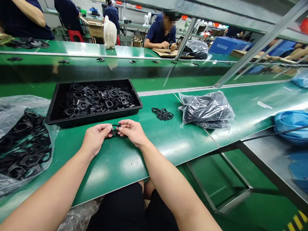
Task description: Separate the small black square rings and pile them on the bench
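Between my two hands is a small black plastic part (115,131), partly covered by my fingers. My left hand (97,135) pinches its left side, thumb on top. On the other side, my right hand (131,131) grips it the same way. Both hands are just above the green work surface (117,164), in front of a black tray (98,118) heaped with black plastic parts (92,99) that have round openings. A small pile of black rings (162,113) lies to the right of my right hand.
An open clear bag (22,145) of black parts sits at the left. Sealed bags (207,109) of dark parts lie on the right. Beyond a divider, a conveyor belt (85,69) carries spaced black parts. A co-worker (160,33) sits across it. A metal post (248,46) slants at right.
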{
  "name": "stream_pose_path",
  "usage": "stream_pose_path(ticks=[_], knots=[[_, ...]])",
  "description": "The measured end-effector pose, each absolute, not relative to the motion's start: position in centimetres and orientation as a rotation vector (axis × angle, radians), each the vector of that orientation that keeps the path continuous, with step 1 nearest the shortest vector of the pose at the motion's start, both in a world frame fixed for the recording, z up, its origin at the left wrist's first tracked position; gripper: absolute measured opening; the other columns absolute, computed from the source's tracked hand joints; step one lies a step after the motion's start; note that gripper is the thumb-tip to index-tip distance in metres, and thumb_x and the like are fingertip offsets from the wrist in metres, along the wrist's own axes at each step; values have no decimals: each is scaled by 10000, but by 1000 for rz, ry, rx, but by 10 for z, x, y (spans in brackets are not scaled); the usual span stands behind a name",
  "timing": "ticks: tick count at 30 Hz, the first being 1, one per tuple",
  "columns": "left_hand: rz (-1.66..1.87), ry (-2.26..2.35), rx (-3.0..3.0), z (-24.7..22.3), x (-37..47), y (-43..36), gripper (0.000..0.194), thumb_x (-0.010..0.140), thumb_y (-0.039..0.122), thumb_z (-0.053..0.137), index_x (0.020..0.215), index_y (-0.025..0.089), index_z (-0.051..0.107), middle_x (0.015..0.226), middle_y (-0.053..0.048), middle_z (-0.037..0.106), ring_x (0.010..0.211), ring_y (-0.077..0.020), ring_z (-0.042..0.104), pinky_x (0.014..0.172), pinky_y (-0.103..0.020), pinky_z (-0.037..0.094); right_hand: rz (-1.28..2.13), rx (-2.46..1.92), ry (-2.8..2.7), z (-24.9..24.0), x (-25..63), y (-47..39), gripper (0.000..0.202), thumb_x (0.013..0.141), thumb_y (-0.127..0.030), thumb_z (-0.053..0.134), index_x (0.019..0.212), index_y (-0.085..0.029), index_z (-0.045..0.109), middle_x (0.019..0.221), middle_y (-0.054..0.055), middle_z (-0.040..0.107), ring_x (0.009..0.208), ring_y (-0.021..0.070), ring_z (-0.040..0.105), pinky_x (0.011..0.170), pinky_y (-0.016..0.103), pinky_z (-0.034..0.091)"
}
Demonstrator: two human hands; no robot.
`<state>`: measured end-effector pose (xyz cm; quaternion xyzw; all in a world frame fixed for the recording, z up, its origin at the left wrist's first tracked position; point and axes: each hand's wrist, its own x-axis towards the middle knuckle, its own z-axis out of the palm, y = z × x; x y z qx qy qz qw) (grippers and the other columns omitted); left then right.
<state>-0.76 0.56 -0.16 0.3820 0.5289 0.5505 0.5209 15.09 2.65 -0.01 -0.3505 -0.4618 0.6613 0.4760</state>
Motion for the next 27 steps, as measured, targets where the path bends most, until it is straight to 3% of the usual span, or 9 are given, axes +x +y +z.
stream_pose_path(ticks=[5,16,27], knots=[[1319,1266,817,0,-7,6,449,499,363,841,838,105,702,708,-40,697,565,-113,596,576,-258,501,1602,-852,-1169,-2,150,26,385,576,-303,810,878,-149,629,705,-7,659,606,95,628,551,205,506],[1188,1200,747,11,-12,3,376,609,226,787,946,103,675,741,-64,698,607,-134,636,559,-252,514,1597,-858,-1184,-2,150,26,417,555,-349,823,872,-154,634,691,-11,651,596,96,618,549,214,505],[1119,1161,902,11,-11,3,416,549,457,806,736,108,677,681,-40,646,598,-115,568,559,-239,470,1606,-875,-1153,-1,149,25,390,558,-297,810,861,-138,621,668,-13,641,570,91,615,523,201,490]])
